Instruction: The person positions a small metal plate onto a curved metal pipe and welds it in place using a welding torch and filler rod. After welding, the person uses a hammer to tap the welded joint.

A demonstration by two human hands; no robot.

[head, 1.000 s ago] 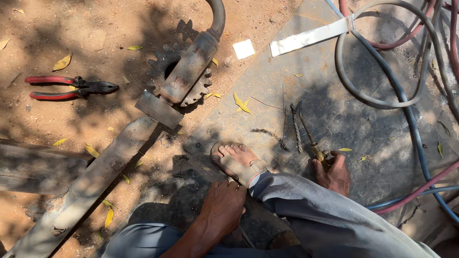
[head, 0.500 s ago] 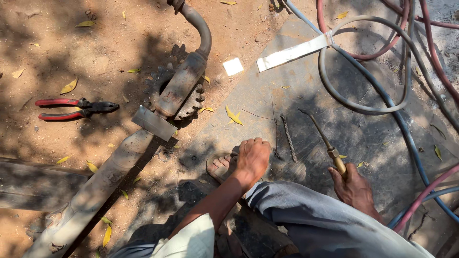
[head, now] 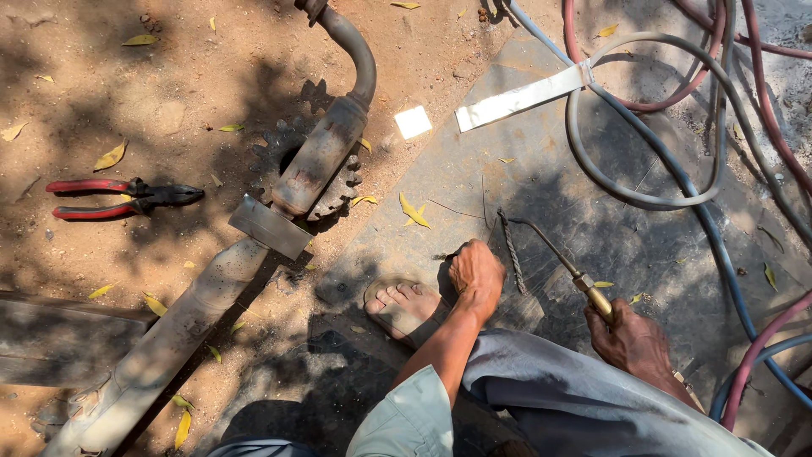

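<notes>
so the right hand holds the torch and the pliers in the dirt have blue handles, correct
Not quite. In the head view the pliers have red handles, not blue. The rest stands: they lie in the dirt, and the right hand holds the torch.

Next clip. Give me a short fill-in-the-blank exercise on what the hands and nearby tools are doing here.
1. The right hand holds a brass ____ with a thin bent tip.
2. The left hand reaches down beside a twisted metal ____ on the ground.
3. The pliers on the dirt have ____ handles.
4. The exhaust pipe lies across a toothed ____.

Missing words: torch; rod; red; sprocket
</notes>
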